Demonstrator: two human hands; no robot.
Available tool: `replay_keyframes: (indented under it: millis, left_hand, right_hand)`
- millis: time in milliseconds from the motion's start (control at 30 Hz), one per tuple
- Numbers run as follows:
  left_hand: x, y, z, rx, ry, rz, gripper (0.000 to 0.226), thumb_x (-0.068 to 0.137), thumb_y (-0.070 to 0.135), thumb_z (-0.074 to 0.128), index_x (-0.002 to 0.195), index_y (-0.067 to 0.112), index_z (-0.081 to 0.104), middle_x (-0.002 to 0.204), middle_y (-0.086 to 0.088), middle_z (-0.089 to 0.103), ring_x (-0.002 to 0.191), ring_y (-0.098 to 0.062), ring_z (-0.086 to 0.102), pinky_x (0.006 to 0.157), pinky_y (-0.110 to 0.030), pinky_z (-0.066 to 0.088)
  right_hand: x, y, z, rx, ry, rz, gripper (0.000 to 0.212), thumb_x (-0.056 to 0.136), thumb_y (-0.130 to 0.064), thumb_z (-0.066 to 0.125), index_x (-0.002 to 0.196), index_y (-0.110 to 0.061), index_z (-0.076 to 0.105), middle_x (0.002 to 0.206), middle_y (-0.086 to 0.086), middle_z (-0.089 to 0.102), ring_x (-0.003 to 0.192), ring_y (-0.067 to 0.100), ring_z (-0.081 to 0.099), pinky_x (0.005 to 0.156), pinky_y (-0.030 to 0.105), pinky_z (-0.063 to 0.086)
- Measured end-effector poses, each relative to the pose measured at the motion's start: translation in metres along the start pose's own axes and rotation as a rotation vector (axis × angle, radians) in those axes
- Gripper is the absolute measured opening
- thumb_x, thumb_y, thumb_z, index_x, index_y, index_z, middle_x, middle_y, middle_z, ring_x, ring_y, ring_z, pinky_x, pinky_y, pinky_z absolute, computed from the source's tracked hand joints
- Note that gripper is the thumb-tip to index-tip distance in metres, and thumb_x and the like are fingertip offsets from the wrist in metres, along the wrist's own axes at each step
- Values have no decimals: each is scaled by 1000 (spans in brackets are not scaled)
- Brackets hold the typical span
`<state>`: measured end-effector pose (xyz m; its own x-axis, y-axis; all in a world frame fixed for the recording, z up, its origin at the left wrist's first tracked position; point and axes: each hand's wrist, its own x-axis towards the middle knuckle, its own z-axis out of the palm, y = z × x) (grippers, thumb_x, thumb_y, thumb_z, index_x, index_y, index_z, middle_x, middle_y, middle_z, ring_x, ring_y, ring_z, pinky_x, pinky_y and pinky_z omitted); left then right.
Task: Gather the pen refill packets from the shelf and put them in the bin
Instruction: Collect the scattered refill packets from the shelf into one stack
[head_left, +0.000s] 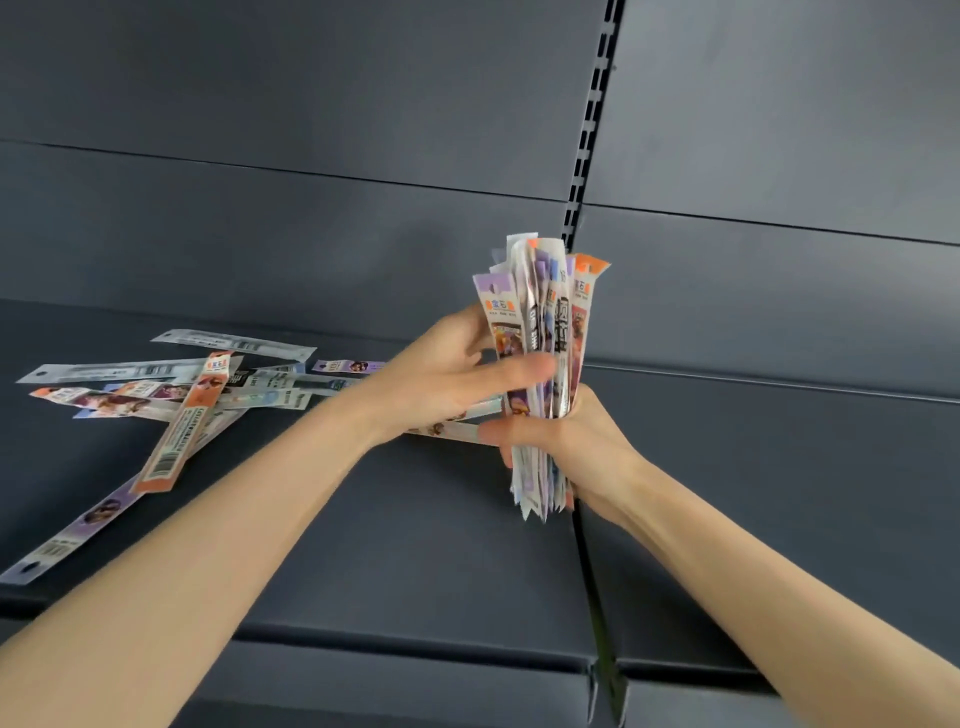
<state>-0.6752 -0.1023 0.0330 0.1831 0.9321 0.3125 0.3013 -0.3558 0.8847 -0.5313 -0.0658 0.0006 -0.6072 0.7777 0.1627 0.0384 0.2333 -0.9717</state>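
An upright bundle of pen refill packets, long narrow sleeves with purple, orange and white headers, stands above the dark shelf. My right hand grips the bundle near its lower end. My left hand presses against its left side, fingers across the front of the packets. Several loose packets lie scattered flat on the shelf to the left, one orange-edged packet lying across the others. No bin is in view.
The shelf's dark back panel rises behind, with a slotted upright running down just behind the bundle. A seam splits the shelf into left and right boards. The shelf's front edge runs below my forearms.
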Motion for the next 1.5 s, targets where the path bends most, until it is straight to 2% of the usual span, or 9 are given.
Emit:
replay_keyframes:
  millis: [100,233,533,767,900,1100,1267,1400,1500]
  left_hand:
    - [-2,-24,-29,358,4,-186,59,74,53,69,122,21,58,124,13,60,117,-1,54,105,-30,41]
    - [-2,-50,-40,785,-143,-353,54,76,45,71,124,26,57,123,9,55,116,-12,50,100,-33,40]
    - [11,-65,-44,617,-57,-411,40,69,25,80,108,19,69,82,11,65,72,-7,59,75,-33,52]
    - [24,-67,-47,676,-22,-384,20,68,25,80,86,20,75,81,6,73,80,-13,66,74,-31,51]
    - [18,-61,-44,770,112,-283,10,76,28,75,83,21,74,75,-3,71,76,-22,57,58,-27,38]
    - [12,-40,-41,919,98,-84,11,78,35,72,79,24,71,55,7,54,60,-20,50,57,-33,40]
    - [17,-25,-38,867,207,148,25,64,46,80,80,27,73,62,7,68,54,-9,56,69,-37,49]
    - [17,-24,-39,772,500,190,66,56,53,81,112,23,63,93,11,65,85,-13,62,84,-28,40]
    - [16,-25,-27,327,670,-8,89,57,36,87,132,26,39,116,11,54,103,-3,55,85,-19,45]
  right_hand:
    - [8,-4,-13,22,47,34,10,71,6,68,65,-1,65,60,6,65,61,17,63,64,27,55]
    - [24,-5,-23,-47,121,75,15,69,-2,72,60,-4,61,56,-1,61,55,10,60,57,19,47]
    - [29,5,-24,-16,133,83,18,67,-1,78,64,-10,63,55,-6,65,55,7,64,55,16,49]
    - [30,9,-29,-20,146,88,14,63,-8,78,66,-11,64,55,-5,66,55,7,65,57,17,49]
    - [34,10,-29,14,171,83,11,70,-1,77,77,-6,70,68,-4,73,68,7,71,64,18,53]
    - [34,-4,-31,-180,243,-10,26,67,-3,79,91,-7,70,93,7,74,81,12,70,61,14,55]
    - [31,-12,-27,-355,165,11,19,71,-9,79,75,-21,65,70,5,70,61,30,64,57,36,55]
    - [34,-8,-31,-246,310,25,12,72,-4,76,74,-10,65,59,-4,65,50,4,61,47,14,47]
    - [34,-3,-31,-40,401,74,14,72,-2,75,80,-9,66,60,-2,67,51,5,64,48,15,48]
